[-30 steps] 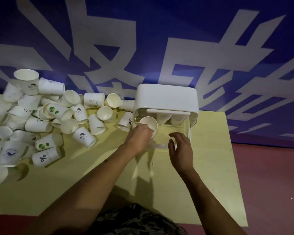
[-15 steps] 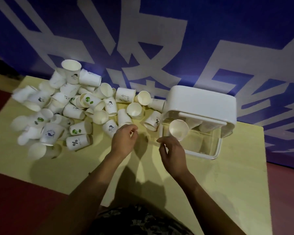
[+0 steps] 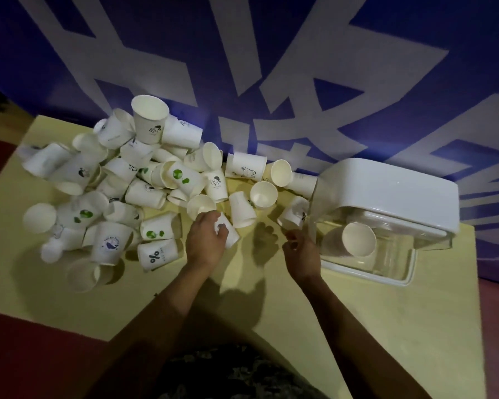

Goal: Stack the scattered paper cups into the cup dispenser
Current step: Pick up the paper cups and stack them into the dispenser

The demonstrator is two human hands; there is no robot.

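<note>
A fresh paper cup (image 3: 226,233) was gripped by the left hand (image 3: 205,240) at the near edge of the scattered pile (image 3: 121,191), the fingers curled over its side where it lay tipped on the yellow table (image 3: 329,326). A second earlier that hand had been at the mouth of the cup dispenser (image 3: 386,203), where a cup was being set; half a second earlier it had been drawn back, empty, toward the heap. The delivered cup (image 3: 358,239) was left lying on its side inside the dispenser's clear compartment, mouth toward the camera. The right hand (image 3: 301,254) had also been withdrawn from the dispenser front and was held just beside its left wall, fingers loosely curled; whether anything was pinched in them could not be told. More white shapes, apparently cups, were dimly seen deeper under the dispenser's white lid. By this reckoning one cycle had been closed and the next begun, with dozens of cups left on the table and most of the task undone.
</note>
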